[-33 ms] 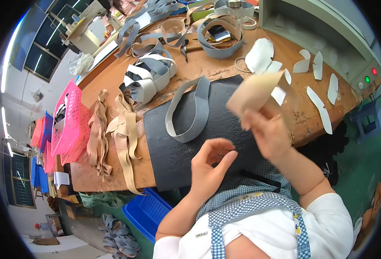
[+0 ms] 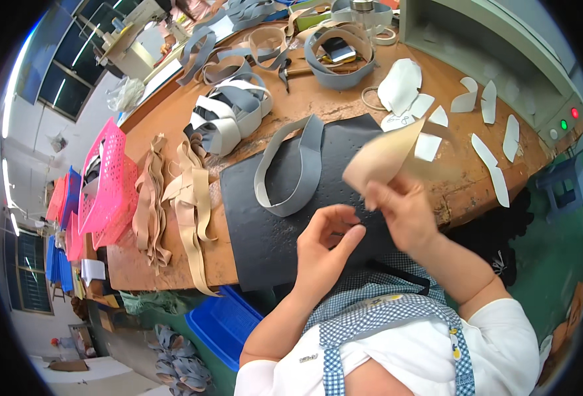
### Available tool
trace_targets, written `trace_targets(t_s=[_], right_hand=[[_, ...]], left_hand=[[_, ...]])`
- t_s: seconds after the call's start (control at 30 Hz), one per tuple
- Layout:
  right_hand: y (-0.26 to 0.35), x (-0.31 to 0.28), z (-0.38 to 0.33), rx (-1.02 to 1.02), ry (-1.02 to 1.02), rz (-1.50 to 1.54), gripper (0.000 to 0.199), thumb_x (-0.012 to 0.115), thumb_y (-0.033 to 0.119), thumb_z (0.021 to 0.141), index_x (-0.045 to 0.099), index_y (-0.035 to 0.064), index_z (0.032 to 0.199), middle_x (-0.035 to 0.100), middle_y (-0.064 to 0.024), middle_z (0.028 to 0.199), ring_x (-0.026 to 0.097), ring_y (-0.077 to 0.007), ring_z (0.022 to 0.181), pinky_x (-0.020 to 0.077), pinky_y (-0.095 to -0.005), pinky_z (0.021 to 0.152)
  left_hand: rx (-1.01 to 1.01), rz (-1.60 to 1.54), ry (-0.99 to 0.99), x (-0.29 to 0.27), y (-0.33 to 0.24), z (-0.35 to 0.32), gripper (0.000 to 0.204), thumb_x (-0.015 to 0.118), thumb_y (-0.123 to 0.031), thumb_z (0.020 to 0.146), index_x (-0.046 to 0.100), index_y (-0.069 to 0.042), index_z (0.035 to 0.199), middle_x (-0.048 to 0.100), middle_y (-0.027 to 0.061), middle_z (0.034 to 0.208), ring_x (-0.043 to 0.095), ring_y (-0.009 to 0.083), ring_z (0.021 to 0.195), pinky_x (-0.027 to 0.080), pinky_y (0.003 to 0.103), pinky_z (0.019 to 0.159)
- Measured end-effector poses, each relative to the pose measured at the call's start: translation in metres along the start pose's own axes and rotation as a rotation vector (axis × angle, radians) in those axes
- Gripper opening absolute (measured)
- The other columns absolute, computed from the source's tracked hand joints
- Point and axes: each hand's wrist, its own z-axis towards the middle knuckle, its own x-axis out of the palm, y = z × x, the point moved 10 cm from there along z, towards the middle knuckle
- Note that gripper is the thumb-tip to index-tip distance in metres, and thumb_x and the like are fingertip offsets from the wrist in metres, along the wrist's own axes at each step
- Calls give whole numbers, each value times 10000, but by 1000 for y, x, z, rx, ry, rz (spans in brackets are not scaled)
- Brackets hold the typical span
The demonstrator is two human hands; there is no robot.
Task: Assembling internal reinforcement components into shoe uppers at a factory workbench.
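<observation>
My right hand (image 2: 404, 214) grips a beige strip (image 2: 380, 155) between thumb and fingers, above the right part of a black mat (image 2: 252, 241). The strip is curved, and its far part is smeared by motion. Left of it, my left hand (image 2: 328, 247) hovers over the mat's near part, fingers curled, thumb tip apart from them, nothing visible between. A grey strip closed into a loop (image 2: 308, 175) lies on the mat, beyond my left hand.
Beige strips (image 2: 189, 191) and tan strips (image 2: 149, 211) lie at the left, beside a pink basket (image 2: 103, 181). Grey and white bands (image 2: 232, 115) are piled beyond the mat. White cut pieces (image 2: 400, 86) lie at the right, near a grey machine housing (image 2: 489, 66). A blue crate (image 2: 222, 330) stands below the table edge.
The beige strip has tilted and swung slightly in my right hand. My left thumb and fingers have parted a little. The grey loop lies as before.
</observation>
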Motion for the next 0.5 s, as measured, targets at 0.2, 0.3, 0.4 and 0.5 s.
trace_targets(t_s=[0.2, 0.3, 0.4, 0.5], right_hand=[[-52, -17, -35, 117, -59, -78, 254, 672, 32, 900, 660, 20, 1153, 701, -56, 1031, 645, -117, 921, 520, -260, 812], [-54, -24, -30, 127, -29, -115, 221, 674, 45, 903, 667, 18, 1122, 698, -48, 1002, 632, -106, 879, 513, -259, 780], [-56, -24, -24, 161, 43, -109, 197, 680, 56, 903, 671, 21, 1096, 692, -36, 961, 613, -96, 824, 499, -256, 740], [-58, -22, -23, 169, 79, -87, 184, 684, 64, 902, 674, 31, 1083, 686, -27, 928, 595, -88, 782, 488, -253, 707]], left_hand=[[-144, -53, -87, -8, 36, 7, 201, 739, -161, 890, 625, -14, 965, 656, 10, 852, 610, 60, 773, 475, 196, 644], [-141, -40, -84, -13, 40, 9, 186, 737, -168, 892, 635, -14, 915, 653, 6, 811, 593, 53, 721, 473, 194, 624], [-155, -52, -74, -13, 42, 9, 184, 735, -174, 896, 642, -16, 905, 652, 5, 788, 585, 51, 690, 478, 195, 612], [-173, -81, -87, -13, 41, 8, 169, 727, -163, 902, 649, -14, 912, 655, 11, 774, 584, 53, 665, 475, 199, 600]])
